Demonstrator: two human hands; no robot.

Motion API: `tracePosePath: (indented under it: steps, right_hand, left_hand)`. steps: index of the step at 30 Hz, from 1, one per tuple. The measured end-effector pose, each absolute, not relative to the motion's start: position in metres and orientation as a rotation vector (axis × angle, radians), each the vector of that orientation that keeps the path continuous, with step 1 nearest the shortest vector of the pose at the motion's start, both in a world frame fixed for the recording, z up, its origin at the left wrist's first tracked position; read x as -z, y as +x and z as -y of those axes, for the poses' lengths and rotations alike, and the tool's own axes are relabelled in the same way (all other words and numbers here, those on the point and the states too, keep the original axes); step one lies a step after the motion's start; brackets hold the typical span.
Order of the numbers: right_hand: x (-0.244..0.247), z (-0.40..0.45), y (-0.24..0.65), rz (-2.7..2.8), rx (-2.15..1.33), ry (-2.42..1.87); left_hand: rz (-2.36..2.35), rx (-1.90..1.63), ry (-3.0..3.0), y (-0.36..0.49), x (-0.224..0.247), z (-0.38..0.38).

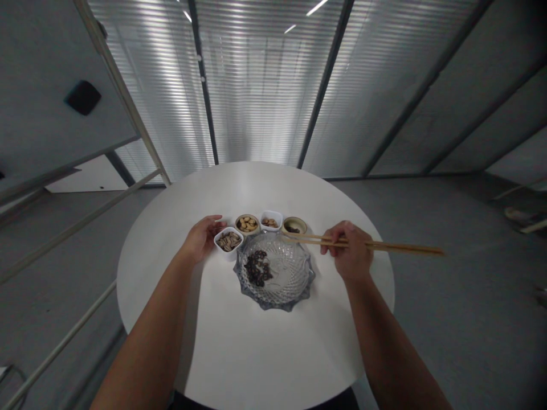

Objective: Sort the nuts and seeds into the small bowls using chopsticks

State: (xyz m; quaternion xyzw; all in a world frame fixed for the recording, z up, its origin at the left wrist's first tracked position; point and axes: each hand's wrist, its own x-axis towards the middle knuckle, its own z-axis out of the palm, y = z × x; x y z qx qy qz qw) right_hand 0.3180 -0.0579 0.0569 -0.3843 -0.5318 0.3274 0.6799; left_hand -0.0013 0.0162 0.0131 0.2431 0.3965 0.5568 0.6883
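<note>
My right hand (351,249) grips a pair of chopsticks (399,247), whose tips reach left to the rim of a round bowl (302,223) with a few dark pieces inside. Below the tips lies a scalloped clear glass plate (294,279); a heap of dark seeds or beans (257,267) covers its left part. My left hand (202,238) is beside a white square dish (229,241) of striped sunflower seeds, fingers apart; whether they touch it I cannot tell. Behind the plate stand a round bowl of tan nuts (247,224) and a small white dish (271,220) of brownish nuts.
Everything stands on a round white table (273,353). A metal-framed rack (123,94) rises at the left. Window blinds (256,85) fill the back, and grey floor (461,319) surrounds the table.
</note>
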Motion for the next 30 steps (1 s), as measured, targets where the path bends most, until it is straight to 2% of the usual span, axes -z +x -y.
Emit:
tracePosePath:
  steps: [6,19,30]
  right_hand:
    - [-0.047,0.058,0.311,1.447,-1.037,-0.927]
    - [-0.047,0.062,0.301,1.520,-1.127,-0.989]
    - [-0.048,0.063,0.297,1.477,-1.051,-1.017]
  left_hand:
    - [-0.872,-1.235,0.540,0.000,-0.013,-0.016]
    - [-0.889,-1.247,0.562,0.002,-0.018,-0.015]
    - [-0.881,-1.242,0.584,0.001,-0.015,-0.015]
